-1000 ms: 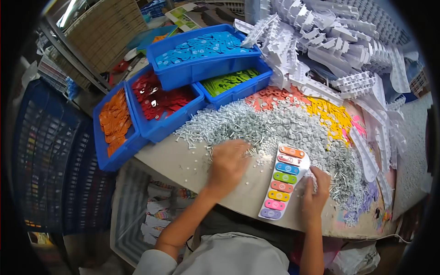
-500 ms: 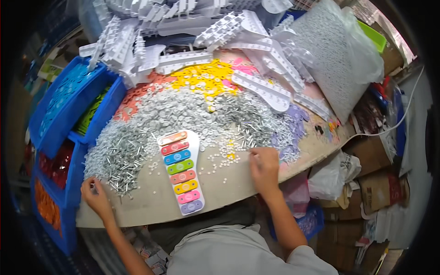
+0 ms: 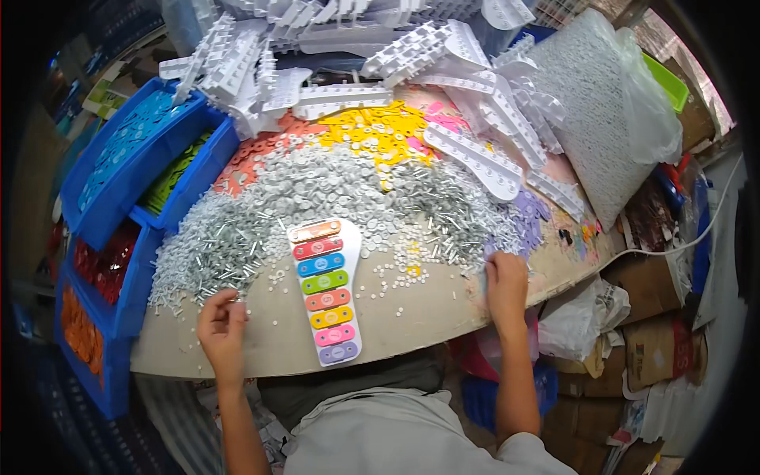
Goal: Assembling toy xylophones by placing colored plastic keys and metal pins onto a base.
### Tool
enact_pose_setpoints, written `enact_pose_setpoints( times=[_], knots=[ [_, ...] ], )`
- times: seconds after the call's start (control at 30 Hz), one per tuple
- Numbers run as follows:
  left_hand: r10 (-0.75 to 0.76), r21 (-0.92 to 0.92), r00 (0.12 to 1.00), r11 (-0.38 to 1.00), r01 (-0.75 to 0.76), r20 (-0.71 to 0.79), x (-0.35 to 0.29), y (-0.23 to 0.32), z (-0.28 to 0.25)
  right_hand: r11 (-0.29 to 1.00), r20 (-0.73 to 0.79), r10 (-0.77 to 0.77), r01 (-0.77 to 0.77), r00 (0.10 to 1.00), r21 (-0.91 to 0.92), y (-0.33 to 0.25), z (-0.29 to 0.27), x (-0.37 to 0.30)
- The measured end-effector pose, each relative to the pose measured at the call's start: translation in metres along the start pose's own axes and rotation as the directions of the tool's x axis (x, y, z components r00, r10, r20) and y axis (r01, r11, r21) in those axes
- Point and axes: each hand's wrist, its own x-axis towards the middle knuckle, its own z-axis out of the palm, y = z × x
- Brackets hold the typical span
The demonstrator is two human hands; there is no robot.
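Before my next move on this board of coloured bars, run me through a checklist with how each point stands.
1. Board lying on the table: ok, between the two hands and touched by neither.
2. All eight coloured bars seated in a row: ok.
3. Pins at both ends of the orange bar: cannot tell, too small.
4. Tabletop right of the board free of loose bits: not ok, small white washers lie scattered.
5. Left hand and right hand empty: cannot tell, fingertips unclear.
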Motion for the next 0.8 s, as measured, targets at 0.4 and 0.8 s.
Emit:
enact_pose_setpoints(
  times=[0.4,0.8],
  knots=[
    [-0.299,-0.251,0.845,0.863,0.437,0.443,0.037,0.020,0.046,0.774,-0.158,-0.053,0.140,0.986,0.617,-0.148,0.028,0.040],
    [-0.273,-0.291,0.804,0.831,0.473,0.528,0.072,-0.006,0.079,0.746,-0.109,-0.374,0.368,0.921,0.554,-0.189,0.077,0.063]
  ],
)
